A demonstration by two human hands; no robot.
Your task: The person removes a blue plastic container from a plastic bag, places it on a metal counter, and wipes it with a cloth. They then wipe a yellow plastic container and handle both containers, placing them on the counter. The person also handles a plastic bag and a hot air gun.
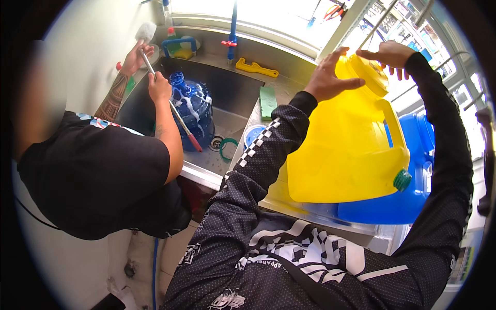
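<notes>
Before me a large yellow plastic jug (337,143) stands on the counter beside the sink. A broad yellow screw cap (372,75) is at its top, and a green cap (402,180) sits low on its side. My left hand (329,75) is at the jug's top left, thumb and fingers spread. Over the cap's far edge reaches my right hand (389,58), fingers apart and curved, the index finger overlapping the cap. Whether either hand presses on the plastic is hard to tell. Behind the yellow jug is a blue plastic jug (414,155), partly hidden.
At left a person (100,174) holds a long-handled brush (176,110) over the steel sink (232,104). A soapy blue water bottle (193,112) and a green ring (228,150) are in it. Nearby are a green sponge (267,102), a yellow cap wrench (255,69) and a blue pipe (233,27).
</notes>
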